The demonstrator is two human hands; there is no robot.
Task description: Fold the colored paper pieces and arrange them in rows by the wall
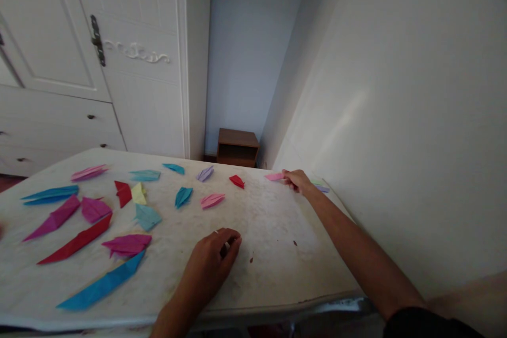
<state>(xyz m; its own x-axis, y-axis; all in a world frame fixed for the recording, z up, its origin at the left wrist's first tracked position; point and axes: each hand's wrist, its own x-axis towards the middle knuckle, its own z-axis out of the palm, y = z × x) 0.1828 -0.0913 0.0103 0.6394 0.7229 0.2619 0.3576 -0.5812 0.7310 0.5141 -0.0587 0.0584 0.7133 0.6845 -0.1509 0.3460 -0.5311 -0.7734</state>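
Far out at the right side of the table, my right hand (pixel 297 180) is closed in a pinch on a pink piece of paper (pixel 273 176). Beside that hand, a few pale green and lilac papers (pixel 321 188) lie near the wall, partly hidden behind my wrist. My left hand (pixel 216 251) rests near the front middle of the table, its fingers curled and thumb drawn in, with nothing seen in it. Folded paper shapes lie beyond it, including a pink one (pixel 213 200), a red one (pixel 236 181) and a teal one (pixel 183 197).
The white table (pixel 273 253) carries several more folded papers on its left half, such as a long blue one (pixel 103 282) and a long red one (pixel 77 240). A wall (pixel 415 116) borders the right. Behind stand a white wardrobe (pixel 146 105) and a brown cabinet (pixel 237 138).
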